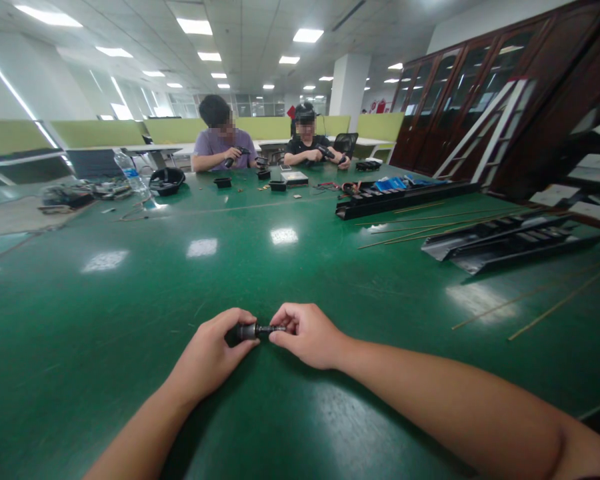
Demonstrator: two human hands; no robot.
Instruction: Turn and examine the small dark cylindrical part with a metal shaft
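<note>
Just above the near part of the green table [145, 287], my two hands meet around a small dark cylindrical part with a silver collar [250, 331]. My left hand [215, 347] is closed around its left end, thumb and fingers on either side. A thin metal shaft [266, 329], like a driver bit, extends from the collar to the right. My right hand [307, 335] pinches the far end of this shaft between thumb and curled fingers. The left end of the part is mostly hidden in my left hand, and the shaft's tip is partly covered by my right fingers.
Two people across the table each handle a dark tool [325, 152]. Small black trays [223, 182] and a white box [294, 178] stand before them. A bottle [130, 173] is at left. Black metal channels [480, 250] and thin rods [405, 235] lie at right, below a ladder [480, 133].
</note>
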